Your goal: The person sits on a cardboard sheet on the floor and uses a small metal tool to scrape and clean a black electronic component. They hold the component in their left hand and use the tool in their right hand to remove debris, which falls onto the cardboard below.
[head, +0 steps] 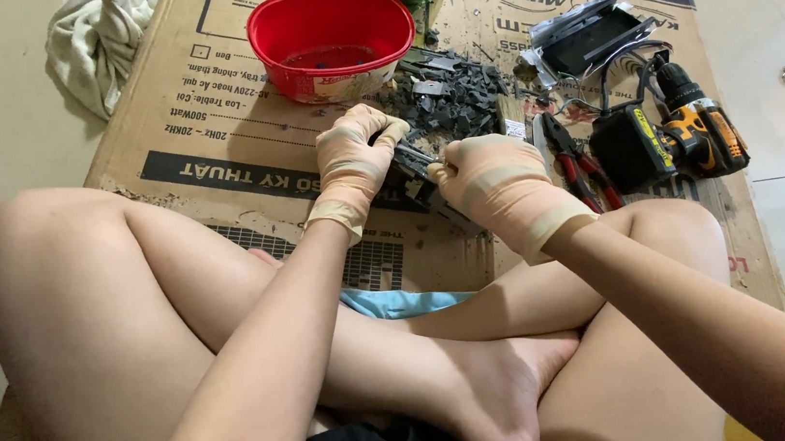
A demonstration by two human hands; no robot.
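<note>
Latex-gloved, my left hand (pixel 354 161) and right hand (pixel 496 185) both grip a small dark part (pixel 414 168), held between them above the cardboard sheet (pixel 207 123). It could slip from my fingers, I judge, since gloves dull the grip. It looks dark, angular, mostly hidden; a scrap pile (pixel 448 98) lies just beyond.
</note>
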